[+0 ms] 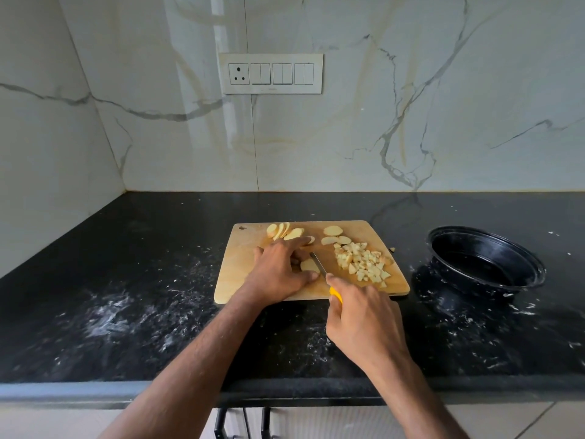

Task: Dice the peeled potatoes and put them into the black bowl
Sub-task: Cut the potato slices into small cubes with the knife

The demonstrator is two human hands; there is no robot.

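Note:
A wooden cutting board (pixel 240 280) lies on the black counter. Potato slices (pixel 285 231) fan out along its far edge, with a few more (pixel 332 231) beside them. A pile of diced potato (pixel 364 263) sits on the board's right half. My left hand (pixel 280 269) holds a potato slice (pixel 308 265) down on the board, thumb and fingers curled around it. My right hand (pixel 364 321) grips the yellow handle of a knife (pixel 318 263), whose blade rests against that slice. The black bowl (pixel 535 270) stands to the right of the board and looks empty.
The black granite counter (pixel 126 296) is speckled with white smears. A marble backsplash with a switch panel (pixel 271 73) rises behind. One small potato bit (pixel 392 249) lies just off the board's right edge. Cabinet handles (pixel 221 423) show below the counter's front edge.

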